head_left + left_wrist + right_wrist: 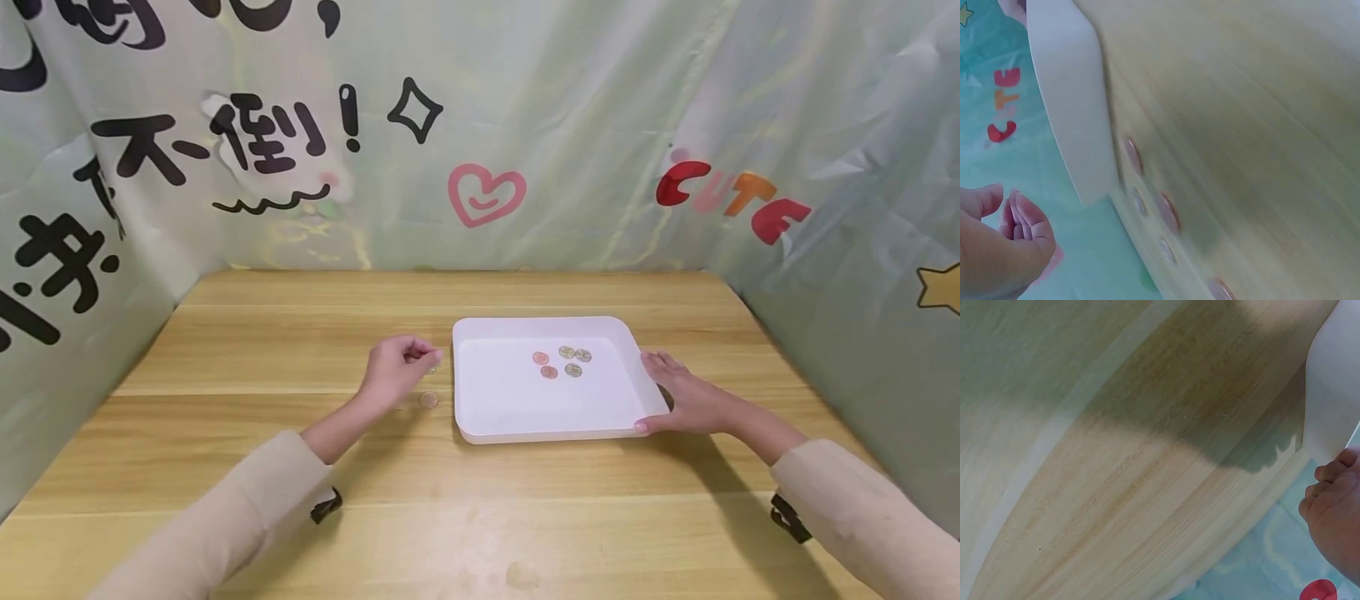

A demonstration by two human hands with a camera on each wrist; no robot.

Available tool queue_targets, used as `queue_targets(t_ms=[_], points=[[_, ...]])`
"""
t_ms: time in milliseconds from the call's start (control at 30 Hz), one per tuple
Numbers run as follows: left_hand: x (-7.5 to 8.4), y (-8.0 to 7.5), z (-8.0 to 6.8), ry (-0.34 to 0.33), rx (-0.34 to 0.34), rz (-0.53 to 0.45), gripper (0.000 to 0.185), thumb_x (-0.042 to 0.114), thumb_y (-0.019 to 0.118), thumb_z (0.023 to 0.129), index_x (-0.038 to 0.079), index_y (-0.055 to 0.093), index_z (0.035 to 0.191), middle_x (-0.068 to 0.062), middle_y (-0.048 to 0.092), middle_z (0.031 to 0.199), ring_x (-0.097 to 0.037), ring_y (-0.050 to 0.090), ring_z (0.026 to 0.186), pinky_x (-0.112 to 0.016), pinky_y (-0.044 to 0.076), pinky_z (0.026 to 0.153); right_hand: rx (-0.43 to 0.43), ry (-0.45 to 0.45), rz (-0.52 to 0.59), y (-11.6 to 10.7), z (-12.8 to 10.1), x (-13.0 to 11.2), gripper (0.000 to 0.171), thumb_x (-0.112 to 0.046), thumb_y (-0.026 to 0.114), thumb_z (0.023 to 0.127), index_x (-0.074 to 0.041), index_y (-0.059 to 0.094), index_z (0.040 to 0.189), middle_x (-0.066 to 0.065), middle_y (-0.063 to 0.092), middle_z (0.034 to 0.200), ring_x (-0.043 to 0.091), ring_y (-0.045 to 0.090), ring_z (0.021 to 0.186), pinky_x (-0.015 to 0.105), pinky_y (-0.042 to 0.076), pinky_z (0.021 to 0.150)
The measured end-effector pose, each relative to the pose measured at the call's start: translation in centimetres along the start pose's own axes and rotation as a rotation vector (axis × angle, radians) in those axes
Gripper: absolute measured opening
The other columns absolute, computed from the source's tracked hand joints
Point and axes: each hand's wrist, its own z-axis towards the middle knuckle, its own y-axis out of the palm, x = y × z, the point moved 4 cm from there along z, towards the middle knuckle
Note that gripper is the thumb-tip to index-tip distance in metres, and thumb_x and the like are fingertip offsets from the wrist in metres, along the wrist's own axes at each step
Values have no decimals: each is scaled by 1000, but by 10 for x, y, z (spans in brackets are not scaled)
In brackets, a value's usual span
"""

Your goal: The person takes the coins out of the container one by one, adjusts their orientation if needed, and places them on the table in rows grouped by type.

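Observation:
A white tray (495,421) lies on the table with several coins (573,370) inside, some coppery and some pale gold. Its right end is held by my right hand (693,400), thumb at the near corner and fingers along the side wall. Left of the tray, my left hand (397,367) hovers over the tabletop, fingers bent and thumb close to the fingertips. In the left wrist view a small gap shows there, with no coin visible in it. Beneath that hand lie loose coins (1169,212), reddish and silvery; from the head one coin (429,400) shows near the wrist.
The wooden table (517,517) reaches back to a printed cloth (585,167) that hangs behind and on both sides. Both forearms wear beige sleeves, with a dark strap piece (326,505) under the left one.

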Motion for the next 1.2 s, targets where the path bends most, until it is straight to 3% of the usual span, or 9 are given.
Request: queue_targets(t_ms=[300,667,1033,1200], points=[[25,35,9,44,13,-121,13,10,68,83,-3,67,85,-13,65,77,-9,53,64,-16,43,58,0,2,7,-1,0,-2,112,-45,76,69,14,13,142,36,14,147,53,9,135,66,17,103],[51,81,26,71,-13,-165,13,11,68,83,-2,69,85,-15,68,80,-8,53,65,-14,44,59,-5,12,3,0,0,-1,113,-45,76,69,13,13,142,36,14,147,53,10,134,67,17,103],[53,124,38,-49,14,-198,13,12,69,82,-1,69,83,-11,67,78,-7,51,65,-14,41,57,2,3,9,-1,0,-1,113,-44,77,69,14,14,141,37,14,146,54,9,134,67,16,103],[46,144,37,-207,27,-221,12,9,70,81,-3,67,82,-13,69,80,-15,64,65,-14,47,56,-2,3,14,-1,0,-1,112,-45,76,69,14,13,142,36,14,147,54,9,134,67,16,103]])
